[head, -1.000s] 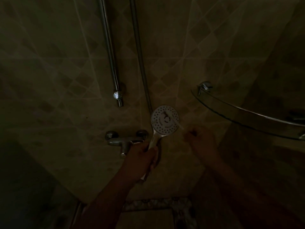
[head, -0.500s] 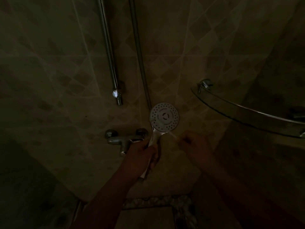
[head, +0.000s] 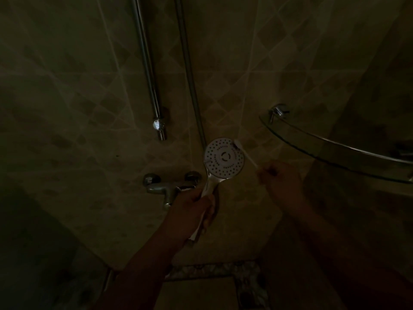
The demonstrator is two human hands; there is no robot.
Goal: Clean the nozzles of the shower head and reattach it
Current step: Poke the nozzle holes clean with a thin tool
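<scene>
Shower head (head: 224,158) in L hand (head: 190,211) grip; R hand (head: 282,184) pinches swab (head: 245,154) at rim; mixer tap (head: 169,186) behind.

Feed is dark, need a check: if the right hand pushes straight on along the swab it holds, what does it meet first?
The right hand points its swab up-left; the tip is already at the upper right rim of the shower head. Pushing on would meet that face first, though depth is unclear.
</scene>
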